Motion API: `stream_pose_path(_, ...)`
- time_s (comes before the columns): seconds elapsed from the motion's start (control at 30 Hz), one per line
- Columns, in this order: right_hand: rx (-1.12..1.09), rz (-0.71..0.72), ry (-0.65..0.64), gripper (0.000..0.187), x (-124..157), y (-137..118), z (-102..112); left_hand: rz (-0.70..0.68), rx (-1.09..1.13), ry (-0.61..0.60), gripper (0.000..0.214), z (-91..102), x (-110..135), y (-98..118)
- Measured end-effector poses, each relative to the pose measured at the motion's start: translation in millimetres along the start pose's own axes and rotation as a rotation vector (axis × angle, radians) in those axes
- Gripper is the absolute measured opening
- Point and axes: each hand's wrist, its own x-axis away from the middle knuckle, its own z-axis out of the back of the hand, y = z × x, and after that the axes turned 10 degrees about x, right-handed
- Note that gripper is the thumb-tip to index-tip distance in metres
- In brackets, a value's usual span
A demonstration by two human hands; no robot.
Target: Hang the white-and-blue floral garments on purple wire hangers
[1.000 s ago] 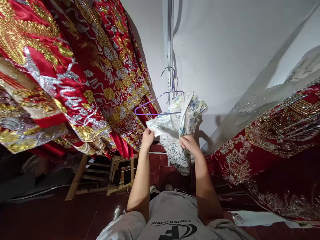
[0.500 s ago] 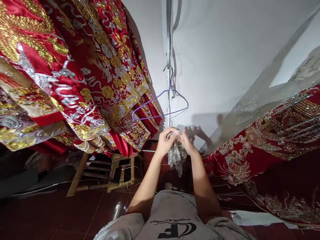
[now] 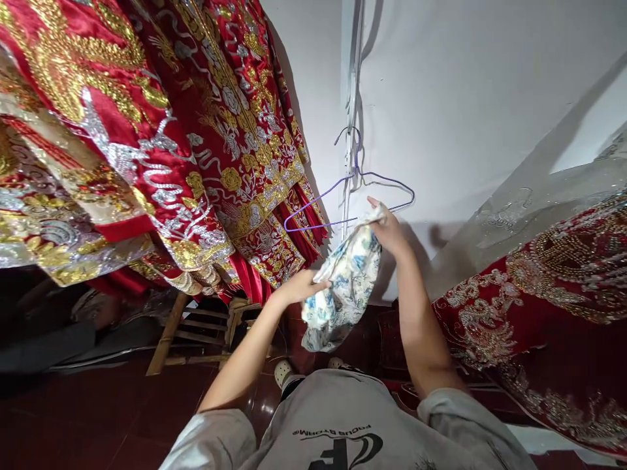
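Between my hands a white cloth with blue and cream floral print [image 3: 349,274] is stretched on a slant; its exact kind I cannot make out. My left hand [image 3: 300,287] grips its lower left edge. Higher up, my right hand [image 3: 386,230] pinches the upper right corner, one finger pointing up. Just behind the right hand a purple wire hanger [image 3: 321,196] hangs by its hook from a metal upright [image 3: 351,111] on the wall, with no garment on it. The lower part of the cloth droops toward the floor.
Red garments with gold and silver embroidery [image 3: 230,130] hang close on the left. A beaded red gown [image 3: 490,313] stands at the right beside sheer white fabric [image 3: 509,209]. A bamboo chair [image 3: 169,333] is low on the left, above the dark red tiled floor [image 3: 122,405].
My hands have moved apart, the right one up and rightward, the left one leftward. The cloth, bunched before, is now spread between them. The view has shifted slightly.
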Motion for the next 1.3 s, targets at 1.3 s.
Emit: stream_pose_path(1.3,0.256,0.077,0.510,0.060,55,-5,44,-0.621,-0.285,0.378,0.028,132.1,-96,72)
